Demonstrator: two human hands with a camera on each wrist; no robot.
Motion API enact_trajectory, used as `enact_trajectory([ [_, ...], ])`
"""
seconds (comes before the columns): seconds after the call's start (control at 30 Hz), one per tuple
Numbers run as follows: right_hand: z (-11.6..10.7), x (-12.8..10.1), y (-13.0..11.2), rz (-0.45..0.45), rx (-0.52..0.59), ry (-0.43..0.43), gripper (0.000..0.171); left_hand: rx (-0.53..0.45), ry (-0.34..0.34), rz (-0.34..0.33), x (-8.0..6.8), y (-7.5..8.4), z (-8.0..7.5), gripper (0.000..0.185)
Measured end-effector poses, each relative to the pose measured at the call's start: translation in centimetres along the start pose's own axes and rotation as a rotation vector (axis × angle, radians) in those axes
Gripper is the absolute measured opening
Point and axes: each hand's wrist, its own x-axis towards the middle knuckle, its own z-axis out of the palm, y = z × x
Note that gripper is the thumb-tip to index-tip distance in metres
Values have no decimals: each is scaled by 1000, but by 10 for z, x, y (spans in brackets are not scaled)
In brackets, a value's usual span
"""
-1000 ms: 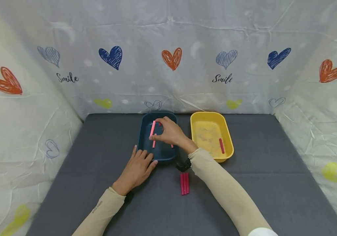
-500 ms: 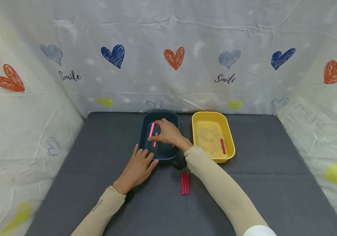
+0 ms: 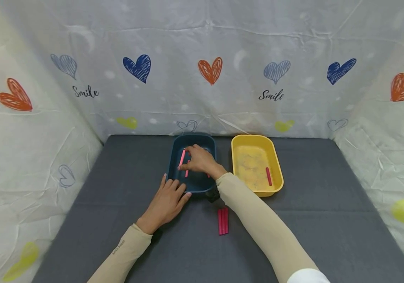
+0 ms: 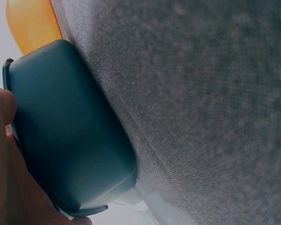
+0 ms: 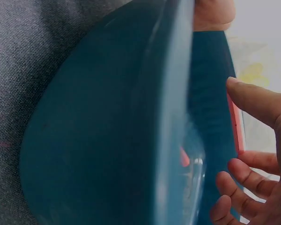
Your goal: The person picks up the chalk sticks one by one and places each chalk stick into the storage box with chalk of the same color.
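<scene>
My right hand (image 3: 200,159) is over the dark blue tray (image 3: 200,184) and pinches a pink stick (image 3: 182,158) end to end between thumb and index finger. In the right wrist view the same pink stick (image 5: 236,122) shows behind the tray's rim, the other fingers loosely bent beside it. Another pink stick (image 3: 187,173) lies on the tray's floor, close to the held one. A red piece (image 3: 209,175) shows partly under my wrist. My left hand (image 3: 164,202) grips the tray's near left corner, fingers over the rim and thumb (image 4: 7,105) at the front edge.
To the right stands a yellow tray (image 3: 253,157) with one dark red stick (image 3: 268,176) in it. Three dark pink sticks (image 3: 223,221) lie side by side on the grey cloth (image 3: 308,236), near my right forearm. A printed curtain (image 3: 173,94) encloses the back and sides.
My right hand has lowered a little into the blue tray with the pink stick and shifted slightly left relative to the tray. The left hand keeps its place at the corner.
</scene>
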Motion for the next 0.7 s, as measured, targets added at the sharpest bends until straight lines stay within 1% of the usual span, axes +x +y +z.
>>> enact_trajectory([
  [0.17,7,4,1,22,-8,-27,78,-5,3,3,-1,0,0,30],
  [0.33,13,7,1,33,-47,-35,78,-2,12,2,-1,0,0,30],
  [0.57,15,9,1,53,-89,-50,78,0,12,3,-1,0,0,30],
  [0.7,15,11,0,73,-111,-52,79,5,26,11,-1,-1,1,29],
])
